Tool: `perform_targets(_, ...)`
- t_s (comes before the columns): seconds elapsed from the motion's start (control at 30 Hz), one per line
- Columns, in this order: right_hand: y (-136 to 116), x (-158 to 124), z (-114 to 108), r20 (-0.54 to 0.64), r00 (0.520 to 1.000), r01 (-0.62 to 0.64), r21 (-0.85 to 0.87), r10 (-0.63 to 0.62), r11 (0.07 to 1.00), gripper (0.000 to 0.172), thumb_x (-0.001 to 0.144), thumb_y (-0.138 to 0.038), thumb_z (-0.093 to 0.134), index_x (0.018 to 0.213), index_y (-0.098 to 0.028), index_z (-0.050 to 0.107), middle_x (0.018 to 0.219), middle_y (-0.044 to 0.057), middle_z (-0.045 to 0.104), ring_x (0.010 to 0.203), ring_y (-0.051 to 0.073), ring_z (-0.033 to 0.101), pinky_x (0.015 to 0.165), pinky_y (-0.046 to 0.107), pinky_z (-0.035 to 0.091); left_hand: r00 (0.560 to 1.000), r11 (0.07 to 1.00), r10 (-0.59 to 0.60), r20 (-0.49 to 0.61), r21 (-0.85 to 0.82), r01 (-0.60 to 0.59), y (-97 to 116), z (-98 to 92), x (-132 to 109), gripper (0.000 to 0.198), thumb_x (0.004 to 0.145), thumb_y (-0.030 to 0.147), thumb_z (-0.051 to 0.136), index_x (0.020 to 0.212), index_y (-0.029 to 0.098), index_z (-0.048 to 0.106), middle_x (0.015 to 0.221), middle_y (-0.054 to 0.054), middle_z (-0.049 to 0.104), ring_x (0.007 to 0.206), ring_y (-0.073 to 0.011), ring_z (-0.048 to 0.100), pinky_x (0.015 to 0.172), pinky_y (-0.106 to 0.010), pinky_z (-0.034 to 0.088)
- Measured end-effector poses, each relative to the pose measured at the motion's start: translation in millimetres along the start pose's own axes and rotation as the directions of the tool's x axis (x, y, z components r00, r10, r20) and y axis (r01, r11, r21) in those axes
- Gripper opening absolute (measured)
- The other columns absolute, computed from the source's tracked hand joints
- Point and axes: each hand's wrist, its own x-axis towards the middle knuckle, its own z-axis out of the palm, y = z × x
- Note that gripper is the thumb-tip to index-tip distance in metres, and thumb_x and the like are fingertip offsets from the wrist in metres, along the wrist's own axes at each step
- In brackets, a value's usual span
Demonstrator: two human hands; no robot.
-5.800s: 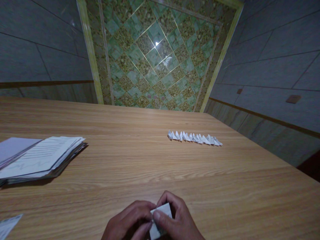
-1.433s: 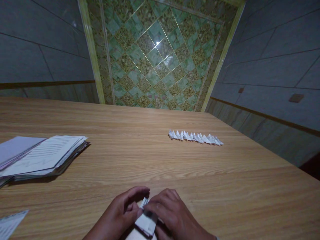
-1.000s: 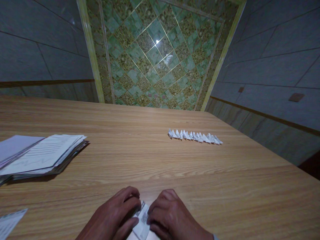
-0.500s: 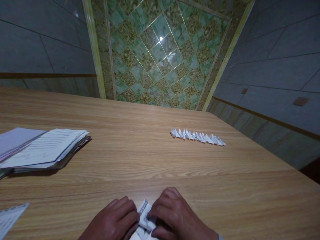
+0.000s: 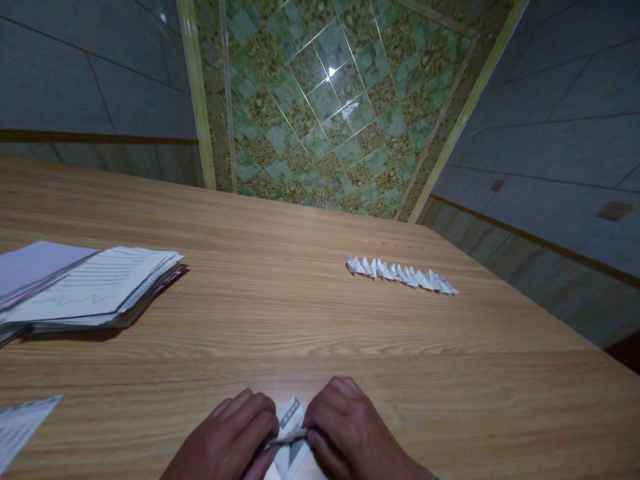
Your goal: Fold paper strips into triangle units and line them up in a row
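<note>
At the table's near edge, a folded piece of printed paper (image 5: 291, 417) is pinched between both hands. My left hand (image 5: 233, 430) is closed on its left side, fingers curled and thumb beneath. On the opposite side my right hand (image 5: 353, 423) grips it in the same way. A narrow folded strip runs level between the two sets of fingertips, and a pointed part with dark print stands up behind it. Creased flaps open downward below the strip. The paper's lower end is cut off by the frame edge, and the fingers cover its sides.
Farther back on the wooden table (image 5: 260, 307) stands a row of small folded paper pieces (image 5: 400, 272). A stack of printed sheets (image 5: 95, 283) lies at the left. The corner of another printed sheet (image 5: 25, 427) shows at lower left. Tiled walls rise beyond the table.
The fingers have drawn a strip of the paper level between them, and the flaps below it now show more openly. The view has shifted slightly.
</note>
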Motion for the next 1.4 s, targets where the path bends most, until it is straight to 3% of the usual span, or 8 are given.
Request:
perform_targets(0.2, -2, -1, 6, -0.036, 0.997, -0.068, 0.018, 0.069, 0.998, 0.015, 0.093, -0.011, 0.049, 0.085, -0.021, 0.057, 0.080, 0.004, 0.065, 0.078, 0.021, 0.056, 0.073, 0.032, 0.042, 0.994, 0.995, -0.089, 0.063, 0.046, 0.086, -3, 0.1, -1, 0.012, 0.096, 0.024, 0.059, 0.086, 0.027, 0.065, 0.087, -0.001, 0.070, 0.077, -0.0200, 0.068, 0.069, -0.026, 0.053)
perform_targets(0.37, -3, -1, 7, -0.024, 0.994, -0.104, 0.010, 0.104, 0.995, 0.009, 0.094, -0.016, 0.059, 0.086, -0.021, 0.058, 0.086, 0.003, 0.066, 0.082, 0.020, 0.056, 0.077, 0.032, 0.042, 0.988, 0.989, -0.140, 0.070, 0.057, 0.136, 0, 0.1, -1, 0.013, 0.097, 0.026, 0.058, 0.087, 0.027, 0.065, 0.088, -0.001, 0.068, 0.079, -0.0214, 0.066, 0.070, -0.029, 0.052)
perform_targets(0.6, -4, -1, 16, -0.072, 0.955, -0.290, -0.009, 0.289, 0.957, 0.018, 0.082, -0.009, 0.069, 0.079, -0.020, 0.056, 0.083, 0.001, 0.065, 0.083, 0.021, 0.057, 0.077, 0.034, 0.040, 0.991, 0.986, -0.137, 0.012, 0.103, 0.135, -3, 1.7, -4, 0.013, 0.096, 0.030, 0.060, 0.085, 0.027, 0.066, 0.092, -0.002, 0.068, 0.082, -0.0224, 0.066, 0.071, -0.031, 0.049)
perform_targets(0.9, -5, 3, 24, -0.103, 0.930, -0.358, -0.024, 0.353, 0.934, 0.021, 0.079, -0.007, 0.072, 0.074, -0.019, 0.056, 0.079, 0.002, 0.062, 0.081, 0.021, 0.055, 0.079, 0.038, 0.038, 0.974, 0.968, -0.226, 0.027, 0.119, 0.222, 0, 6.2, -1, 0.011, 0.093, 0.024, 0.064, 0.082, 0.026, 0.063, 0.089, 0.000, 0.064, 0.083, -0.0227, 0.064, 0.072, -0.032, 0.045)
perform_targets(1.23, -6, 4, 27, -0.126, 0.919, -0.382, -0.050, 0.374, 0.923, 0.026, 0.073, -0.006, 0.075, 0.077, -0.021, 0.054, 0.082, 0.001, 0.062, 0.082, 0.023, 0.055, 0.080, 0.040, 0.036, 0.974, 0.954, -0.228, -0.008, 0.196, 0.225, -2, 13.0, 0, 0.011, 0.087, 0.022, 0.068, 0.079, 0.025, 0.061, 0.083, 0.000, 0.062, 0.077, -0.0232, 0.060, 0.068, -0.034, 0.040)
perform_targets(1.4, -5, 1, 25, -0.148, 0.877, -0.458, 0.030, 0.457, 0.889, 0.027, 0.077, -0.011, 0.081, 0.082, -0.022, 0.057, 0.086, -0.001, 0.062, 0.087, 0.023, 0.056, 0.083, 0.039, 0.035, 0.973, 0.949, -0.228, -0.025, 0.215, 0.228, -3, 12.8, 0, 0.010, 0.085, 0.020, 0.070, 0.082, 0.025, 0.062, 0.087, 0.000, 0.063, 0.081, -0.0239, 0.061, 0.071, -0.035, 0.042)
